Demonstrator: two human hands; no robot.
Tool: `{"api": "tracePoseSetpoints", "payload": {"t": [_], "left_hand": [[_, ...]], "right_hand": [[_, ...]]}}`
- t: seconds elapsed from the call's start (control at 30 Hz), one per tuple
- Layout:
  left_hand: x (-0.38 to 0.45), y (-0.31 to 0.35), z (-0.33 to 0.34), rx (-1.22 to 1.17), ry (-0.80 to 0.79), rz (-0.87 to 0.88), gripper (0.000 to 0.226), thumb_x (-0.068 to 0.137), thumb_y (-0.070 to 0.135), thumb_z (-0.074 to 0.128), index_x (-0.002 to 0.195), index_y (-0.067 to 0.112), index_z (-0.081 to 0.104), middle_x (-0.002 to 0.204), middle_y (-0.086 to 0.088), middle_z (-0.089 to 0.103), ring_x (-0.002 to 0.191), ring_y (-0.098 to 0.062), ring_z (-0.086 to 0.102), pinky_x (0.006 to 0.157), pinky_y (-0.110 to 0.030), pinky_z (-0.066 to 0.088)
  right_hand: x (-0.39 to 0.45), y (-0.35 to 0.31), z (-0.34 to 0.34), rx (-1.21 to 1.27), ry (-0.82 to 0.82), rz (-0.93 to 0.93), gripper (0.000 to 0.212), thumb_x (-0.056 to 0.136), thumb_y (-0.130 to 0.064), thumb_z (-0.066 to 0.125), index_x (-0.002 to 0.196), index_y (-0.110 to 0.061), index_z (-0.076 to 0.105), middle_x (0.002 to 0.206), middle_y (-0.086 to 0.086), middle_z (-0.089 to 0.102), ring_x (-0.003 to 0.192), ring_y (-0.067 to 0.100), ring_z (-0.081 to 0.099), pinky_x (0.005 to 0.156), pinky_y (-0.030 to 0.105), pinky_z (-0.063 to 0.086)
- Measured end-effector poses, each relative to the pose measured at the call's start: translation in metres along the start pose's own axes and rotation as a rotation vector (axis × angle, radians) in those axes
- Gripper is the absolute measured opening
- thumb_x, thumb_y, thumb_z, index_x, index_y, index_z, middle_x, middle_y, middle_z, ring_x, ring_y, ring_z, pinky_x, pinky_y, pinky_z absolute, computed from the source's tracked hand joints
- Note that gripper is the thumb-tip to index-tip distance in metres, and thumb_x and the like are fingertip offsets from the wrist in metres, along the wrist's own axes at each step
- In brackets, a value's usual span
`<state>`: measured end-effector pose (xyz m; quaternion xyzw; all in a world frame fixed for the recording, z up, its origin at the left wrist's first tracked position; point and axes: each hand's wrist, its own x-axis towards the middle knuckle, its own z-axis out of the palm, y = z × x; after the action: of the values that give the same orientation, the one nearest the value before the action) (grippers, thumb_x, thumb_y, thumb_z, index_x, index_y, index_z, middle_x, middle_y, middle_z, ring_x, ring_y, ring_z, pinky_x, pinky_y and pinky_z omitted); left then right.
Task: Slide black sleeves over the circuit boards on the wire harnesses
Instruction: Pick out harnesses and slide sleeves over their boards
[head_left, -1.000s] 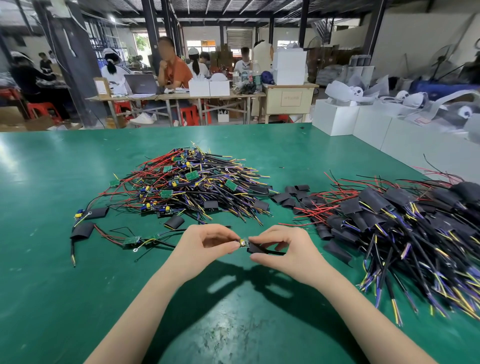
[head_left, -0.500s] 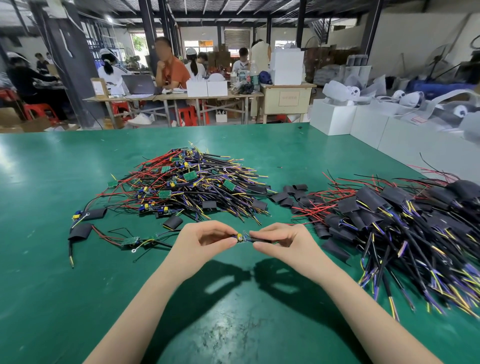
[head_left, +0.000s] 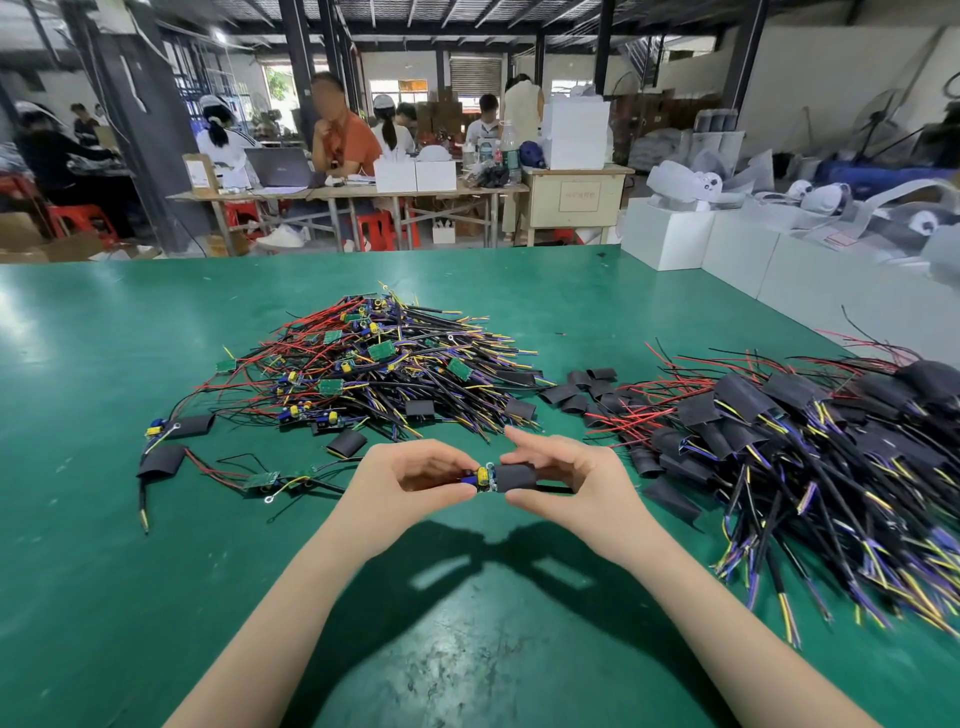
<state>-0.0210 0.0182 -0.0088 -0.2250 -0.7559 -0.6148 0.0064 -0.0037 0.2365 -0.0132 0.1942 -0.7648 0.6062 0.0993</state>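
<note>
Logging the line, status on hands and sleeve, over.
Left hand pinches circuit board end. Right hand grips black sleeve, board partly inside, yellow part still exposed. Nothing blocking; both held above green table.

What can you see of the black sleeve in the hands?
The sleeve is a short matte black tube, like heat-shrink. It lies roughly level above the green table, pinched by the right hand. A board end with a yellow part sticks out of its left mouth, held by the left hand. A black wire leaves its right end.

Unsleeved harness pile behind-left of hands; sleeved pile right; loose sleeves between.
</note>
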Motion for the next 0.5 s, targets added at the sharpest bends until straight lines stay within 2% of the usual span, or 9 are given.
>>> {"api": "tracePoseSetpoints", "payload": {"t": [0.13, 0.33, 0.5], "left_hand": [[0.0006, -0.0001, -0.0008, 0.016, -0.008, 0.014, 0.021, 0.076, 0.0, 0.078, 0.089, 0.016, 0.075, 0.088, -0.003, 0.076, 0.082, -0.012, 0.071, 0.078, -0.015, 0.051], [-0.0002, -0.002, 0.0004, 0.045, -0.014, 0.007, 0.018, 0.078, 0.007, 0.078, 0.088, 0.023, 0.075, 0.087, -0.002, 0.076, 0.081, -0.013, 0.071, 0.077, -0.017, 0.052], [-0.0001, -0.0043, -0.0001, 0.07, -0.059, 0.017, 0.021, 0.08, 0.007, 0.077, 0.092, 0.025, 0.074, 0.09, -0.001, 0.076, 0.085, -0.015, 0.072, 0.081, -0.021, 0.054]], "right_hand": [[0.0001, 0.0007, 0.0006, 0.022, 0.004, 0.022, 0.061, 0.07, 0.007, 0.078, 0.119, -0.023, 0.062, 0.099, 0.001, 0.074, 0.089, 0.01, 0.069, 0.089, 0.019, 0.049], [-0.0014, -0.0014, 0.001, -0.162, 0.011, -0.084, 0.062, 0.07, -0.001, 0.081, 0.122, -0.028, 0.061, 0.1, -0.003, 0.074, 0.093, 0.01, 0.069, 0.092, 0.026, 0.051], [-0.002, -0.002, 0.0002, -0.264, -0.013, -0.146, 0.066, 0.071, -0.003, 0.081, 0.129, -0.022, 0.056, 0.104, -0.004, 0.072, 0.094, 0.004, 0.067, 0.092, 0.02, 0.049]]}}
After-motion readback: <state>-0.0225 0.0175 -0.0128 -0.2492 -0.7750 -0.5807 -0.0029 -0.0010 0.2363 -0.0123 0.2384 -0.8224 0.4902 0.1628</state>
